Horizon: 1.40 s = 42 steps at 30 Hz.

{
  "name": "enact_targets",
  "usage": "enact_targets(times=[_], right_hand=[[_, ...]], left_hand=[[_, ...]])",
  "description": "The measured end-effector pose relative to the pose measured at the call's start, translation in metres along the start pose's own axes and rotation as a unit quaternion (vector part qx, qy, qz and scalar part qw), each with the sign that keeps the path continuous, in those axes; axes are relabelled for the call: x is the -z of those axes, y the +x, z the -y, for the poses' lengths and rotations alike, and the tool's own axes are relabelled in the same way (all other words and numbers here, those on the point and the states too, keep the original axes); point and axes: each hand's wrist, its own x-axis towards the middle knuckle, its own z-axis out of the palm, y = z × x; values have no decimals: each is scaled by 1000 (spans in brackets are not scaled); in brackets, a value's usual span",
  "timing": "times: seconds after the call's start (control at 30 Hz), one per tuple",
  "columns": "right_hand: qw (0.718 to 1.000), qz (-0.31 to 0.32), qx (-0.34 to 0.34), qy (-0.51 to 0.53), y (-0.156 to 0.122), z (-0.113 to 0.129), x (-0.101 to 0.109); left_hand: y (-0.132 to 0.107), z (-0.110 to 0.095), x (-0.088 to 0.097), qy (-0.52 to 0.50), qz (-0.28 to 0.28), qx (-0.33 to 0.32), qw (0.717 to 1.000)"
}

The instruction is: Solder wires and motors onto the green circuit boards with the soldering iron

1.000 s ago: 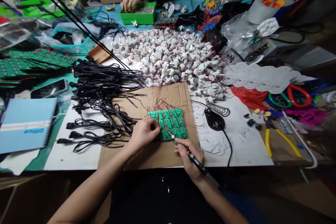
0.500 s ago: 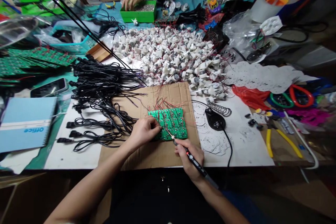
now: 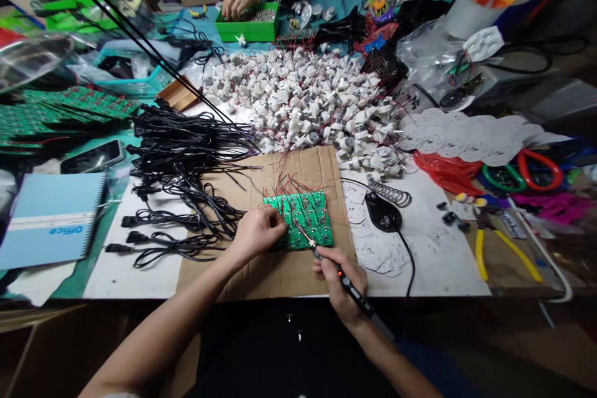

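Note:
A green circuit board [image 3: 317,227] with many red and black wires lies on a sheet of brown cardboard [image 3: 261,277]. Over its left edge, my left hand [image 3: 261,230] is closed, thumb and fingers pinched together; what they hold, if anything, is too small to make out. My right hand [image 3: 342,283] grips a soldering iron [image 3: 351,289] like a pen, a small orange light glowing on its handle. The iron's metal tip points up and left over the board's middle; whether it touches the board I cannot tell.
Black power cords [image 3: 181,149] lie left of the cardboard. Behind it spreads a heap of white motors [image 3: 303,99] with thin wires. Solder wire coil [image 3: 394,194], a black stand [image 3: 383,212] and yellow-handled pliers [image 3: 508,249] lie right. Across the table, another person's hand [image 3: 239,1] reaches into a green box [image 3: 247,31].
My right hand and the soldering iron have shifted slightly right and down. My left hand and the board stay nearly still. The other person's hand has moved slightly right at the green box.

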Motion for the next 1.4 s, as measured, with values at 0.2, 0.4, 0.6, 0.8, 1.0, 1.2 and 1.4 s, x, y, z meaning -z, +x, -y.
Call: enact_targets(times=[0.2, 0.4, 0.6, 0.8, 1.0, 1.2, 1.4], right_hand=[[1000, -5, -1, 7, -1, -1, 0], [1000, -7, 4, 2, -3, -10, 3], [1000, -8, 3, 5, -5, -16, 4], [999, -24, -30, 12, -9, -21, 2], [998, -26, -46, 19, -9, -18, 2], [999, -30, -17, 24, -8, -21, 2], [999, -38, -31, 23, -8, -20, 1]], left_hand=[[0, -2, -1, 6, -6, 8, 1000], [0, -6, -1, 5, 4, 30, 1000], [0, -7, 0, 9, 6, 55, 998], [-4, -11, -3, 39, -2, 49, 998], [-4, -8, 6, 58, -64, -35, 996], [66, 26, 64, 138, -180, -62, 972], [108, 52, 83, 212, -126, -90, 965]])
